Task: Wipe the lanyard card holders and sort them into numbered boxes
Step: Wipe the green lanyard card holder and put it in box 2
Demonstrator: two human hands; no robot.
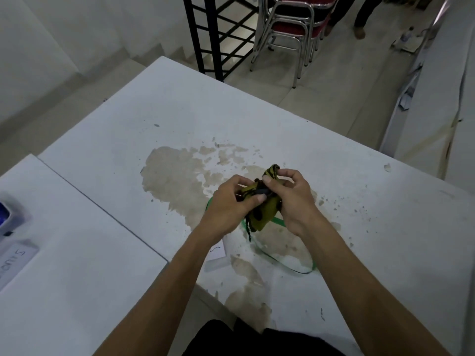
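Observation:
Above the middle of the white table (123,155), both my hands work a yellow-green cloth with black stripes (262,217). My left hand (231,201) grips the cloth from the left, thumb on top. My right hand (290,194) pinches the cloth's upper end and holds it from the right. A small dark part, perhaps the lanyard's clip (262,192), shows between my thumbs. A green lanyard strap (280,260) trails from under my hands and loops on the table. A clear card holder (218,251) with a white card lies partly hidden under my left forearm.
A clear box (15,258) with a handwritten label sits at the left edge on a second white table. The tabletop's surface is peeled in brown patches (174,176). Stacked metal chairs (290,34), a black railing (221,37) and a person's legs (359,14) stand beyond the table.

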